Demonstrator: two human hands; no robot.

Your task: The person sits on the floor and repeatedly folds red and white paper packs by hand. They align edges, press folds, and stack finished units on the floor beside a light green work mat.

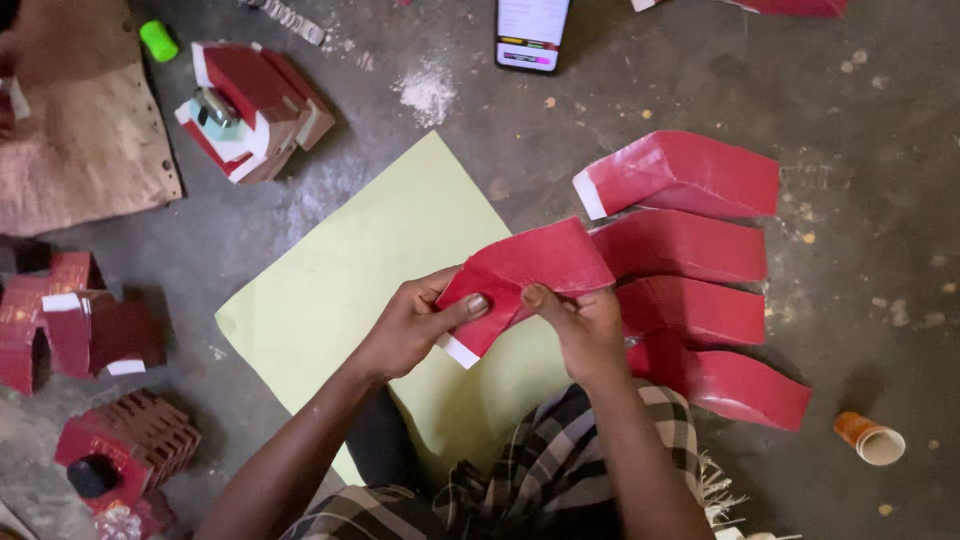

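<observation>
Both hands pinch one folded red card piece (525,275) above the yellow sheet (370,260) on the floor (880,200), left hand (410,325) at seven o'clock, right hand (585,330) at five, thumbs pressing its crease, apparently to shape it like the four stacked pieces (700,290) at three o'clock.

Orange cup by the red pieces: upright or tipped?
Tipped. The orange cup lies on its side on the floor, open mouth facing right; contents cannot be told.

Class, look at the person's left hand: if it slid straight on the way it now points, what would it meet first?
The left hand points rightward, so it would probably first meet the right hand, which grips the same red folded piece.
</observation>
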